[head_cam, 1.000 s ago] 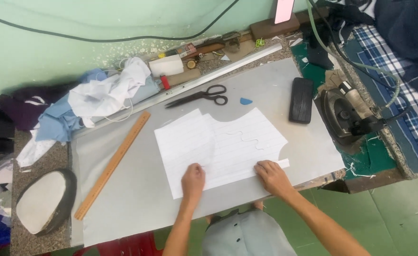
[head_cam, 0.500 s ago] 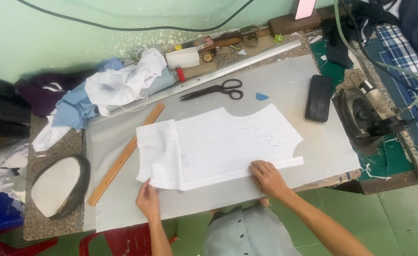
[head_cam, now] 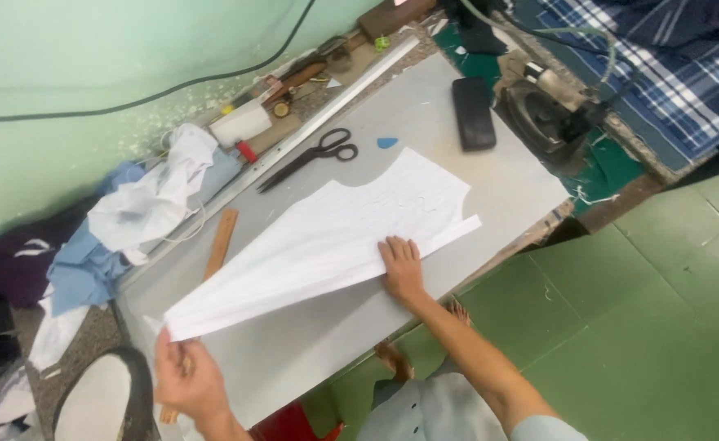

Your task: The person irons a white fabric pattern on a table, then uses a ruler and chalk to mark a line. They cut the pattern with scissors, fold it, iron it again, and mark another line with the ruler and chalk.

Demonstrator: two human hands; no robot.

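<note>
Near the table's close edge | my left hand (head_cam: pixel 186 377) pinches the paper (head_cam: pixel 327 237) corner and lifts it | my right hand (head_cam: pixel 401 267) lies flat, fingers spread, pinning the other end on the table (head_cam: pixel 506 175) | step, I think: folding the paper | next needs edges matched | farther: ruler (head_cam: pixel 220 239), scissors (head_cam: pixel 310 158)

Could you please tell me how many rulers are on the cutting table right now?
2. A wooden ruler lies at the table's left, mostly hidden under the lifted white paper. A long pale straightedge runs along the far edge behind the scissors. Others may be hidden.
</note>
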